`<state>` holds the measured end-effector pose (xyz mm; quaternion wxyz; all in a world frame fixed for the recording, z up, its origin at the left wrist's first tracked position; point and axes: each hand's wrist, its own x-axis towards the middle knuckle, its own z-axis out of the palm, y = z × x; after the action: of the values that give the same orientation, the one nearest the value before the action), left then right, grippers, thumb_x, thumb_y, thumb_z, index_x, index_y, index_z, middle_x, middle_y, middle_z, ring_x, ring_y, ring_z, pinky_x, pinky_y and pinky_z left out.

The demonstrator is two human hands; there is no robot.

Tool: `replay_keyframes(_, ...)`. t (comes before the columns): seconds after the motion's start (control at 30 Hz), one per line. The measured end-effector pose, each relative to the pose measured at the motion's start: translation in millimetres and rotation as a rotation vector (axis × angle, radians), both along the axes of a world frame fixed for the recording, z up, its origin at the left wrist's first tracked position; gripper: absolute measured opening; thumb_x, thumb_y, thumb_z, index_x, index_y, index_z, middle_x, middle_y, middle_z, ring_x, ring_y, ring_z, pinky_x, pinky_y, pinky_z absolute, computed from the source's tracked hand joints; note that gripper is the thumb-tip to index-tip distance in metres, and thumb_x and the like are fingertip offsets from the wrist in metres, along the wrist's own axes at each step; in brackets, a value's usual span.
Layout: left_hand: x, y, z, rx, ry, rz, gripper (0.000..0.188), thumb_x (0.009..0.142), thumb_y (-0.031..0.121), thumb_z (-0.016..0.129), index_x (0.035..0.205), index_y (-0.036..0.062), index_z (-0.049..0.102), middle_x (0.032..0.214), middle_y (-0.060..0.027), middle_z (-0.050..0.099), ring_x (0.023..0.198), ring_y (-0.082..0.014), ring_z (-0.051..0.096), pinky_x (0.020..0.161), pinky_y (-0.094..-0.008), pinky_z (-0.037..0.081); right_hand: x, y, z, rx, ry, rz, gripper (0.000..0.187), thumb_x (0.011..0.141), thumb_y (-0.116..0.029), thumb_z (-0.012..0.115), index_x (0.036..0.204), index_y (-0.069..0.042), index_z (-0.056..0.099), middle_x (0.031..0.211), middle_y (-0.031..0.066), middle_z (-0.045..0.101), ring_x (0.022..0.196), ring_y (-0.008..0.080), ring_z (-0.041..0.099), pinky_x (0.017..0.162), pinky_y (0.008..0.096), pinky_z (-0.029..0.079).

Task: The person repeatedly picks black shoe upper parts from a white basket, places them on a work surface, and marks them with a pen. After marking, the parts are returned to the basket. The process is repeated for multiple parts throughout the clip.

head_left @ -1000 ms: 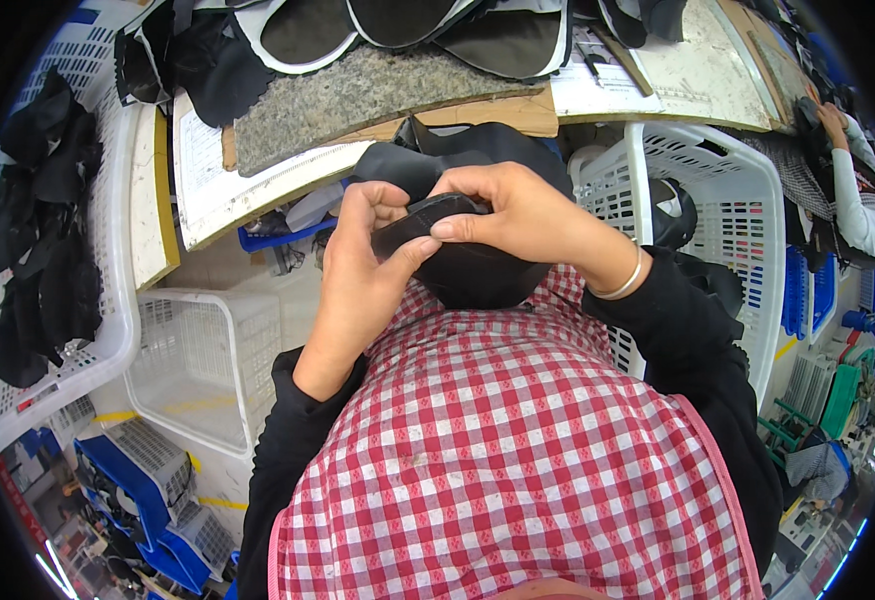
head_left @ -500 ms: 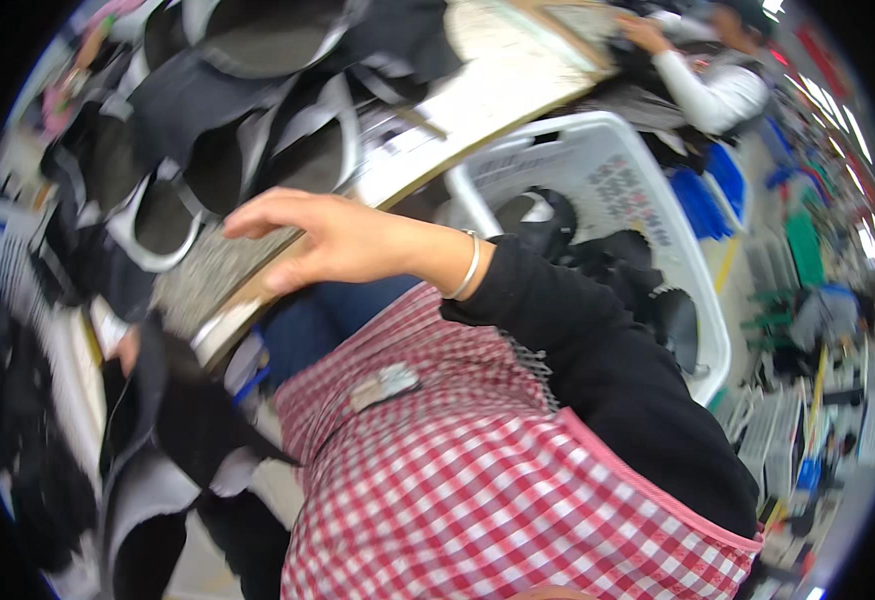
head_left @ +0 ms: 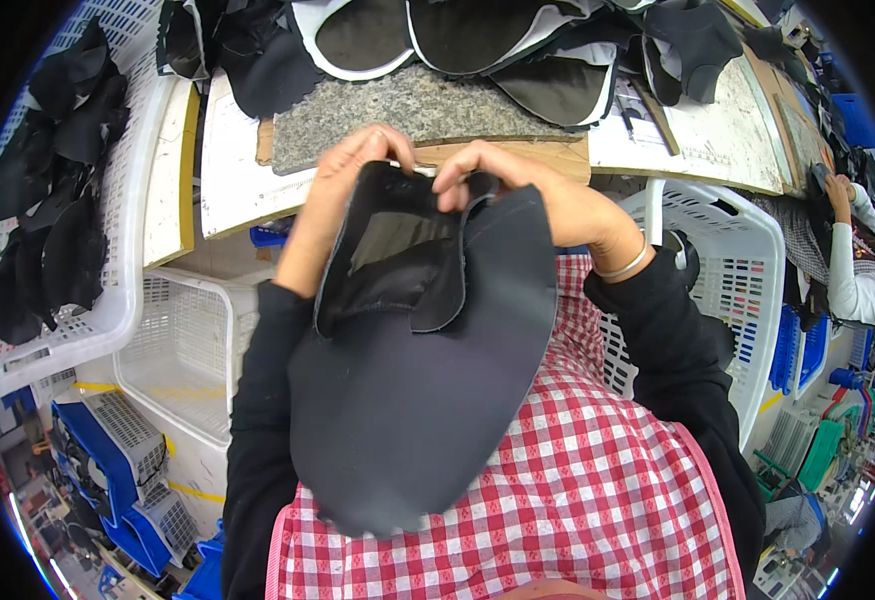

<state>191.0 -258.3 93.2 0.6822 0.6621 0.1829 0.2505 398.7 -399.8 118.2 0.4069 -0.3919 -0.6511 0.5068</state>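
Observation:
A black shoe upper (head_left: 408, 400) hangs in front of my body, its broad rounded end low over my red checked apron. At its top edge my left hand (head_left: 350, 172) is closed, fingertips pinching the rim. On the opposite side of that opening my right hand (head_left: 533, 192), with a bangle at the wrist, grips the rim with bent fingers. The upper's dark lining shows between the hands. Just beyond them lies a grey speckled slab (head_left: 398, 110) on the table. Part of the left fingers is hidden behind the rim.
More black uppers (head_left: 498, 35) with pale edging are heaped along the table's far side. A white basket (head_left: 108, 290) of black pieces stands at the left, another white basket (head_left: 758, 290) at the right. A ruler-like strip (head_left: 655, 115) lies on the table. Another person's sleeve (head_left: 853, 270) shows far right.
The view has turned and levelled. My right hand was open and empty near the table edge; now it grips the upper. The upper has come from the left to the front of my body.

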Motion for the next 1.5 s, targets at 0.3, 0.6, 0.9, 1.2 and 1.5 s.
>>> replay_keyframes(0.3, -20.7, -10.2, 38.3, 0.563, 0.331, -0.248, 0.023, 0.103, 0.022, 0.062, 0.097, -0.0009, 0.065, 0.088, -0.0144, 0.061, 0.079, -0.0307, 0.062, 0.074, -0.0399, 0.049, 0.3, -1.5, 27.2, 0.240, -0.428, -0.124, 0.089, 0.063, -0.018, 0.099, 0.138, -0.006, 0.054, 0.139, 0.0097, 0.052, 0.099, 0.0163, 0.063, 0.059, 0.0226, 0.058)
replay_keyframes(0.6, -8.3, -36.1, -4.9, 0.948, 0.161, -0.117, 0.025, 0.083, -0.003, 0.065, 0.107, 0.0006, 0.060, 0.091, -0.0164, 0.064, 0.085, -0.0396, 0.066, 0.071, -0.0441, 0.054, -0.6, -10.3, -7.8, -0.002, -0.396, -0.331, 0.093, 0.066, -0.019, 0.097, 0.144, -0.006, 0.047, 0.135, 0.0116, 0.056, 0.112, 0.0235, 0.059, 0.075, 0.0277, 0.060)
replay_keyframes(0.9, -33.3, -18.6, -79.7, -0.330, 0.133, 0.492, 0.020, 0.095, 0.012, 0.067, 0.079, 0.0003, 0.066, 0.071, -0.0022, 0.062, 0.063, -0.0108, 0.055, 0.059, -0.0260, 0.043, -25.0, -43.0, -15.0, 0.028, -0.720, -0.528, 0.075, 0.065, -0.034, 0.096, 0.119, -0.005, 0.052, 0.095, 0.0122, 0.067, 0.089, 0.0330, 0.069, 0.075, 0.0393, 0.056)
replay_keyframes(1.2, -143.0, -51.4, -28.8, -0.336, 0.041, -0.234, 0.020, 0.095, 0.012, 0.071, 0.107, -0.0032, 0.065, 0.106, -0.0140, 0.070, 0.084, -0.0212, 0.072, 0.075, -0.0344, 0.060, 3.7, -54.2, 20.4, 0.111, -0.687, -0.376, 0.034, 0.077, -0.009, 0.085, 0.105, -0.005, 0.067, 0.095, 0.0101, 0.067, 0.088, 0.0342, 0.068, 0.073, 0.0383, 0.053)
replay_keyframes(1.5, -81.4, -126.9, -12.2, 0.610, 0.117, 0.113, 0.071, 0.088, -0.006, 0.067, 0.154, 0.0022, 0.042, 0.142, -0.0204, 0.060, 0.131, -0.0374, 0.058, 0.107, -0.0435, 0.047, 9.8, -37.1, 49.4, -0.249, -0.607, -0.382, 0.031, 0.081, 0.015, 0.057, 0.107, -0.003, 0.055, 0.100, 0.0025, 0.059, 0.092, 0.0086, 0.060, 0.078, 0.0238, 0.052)
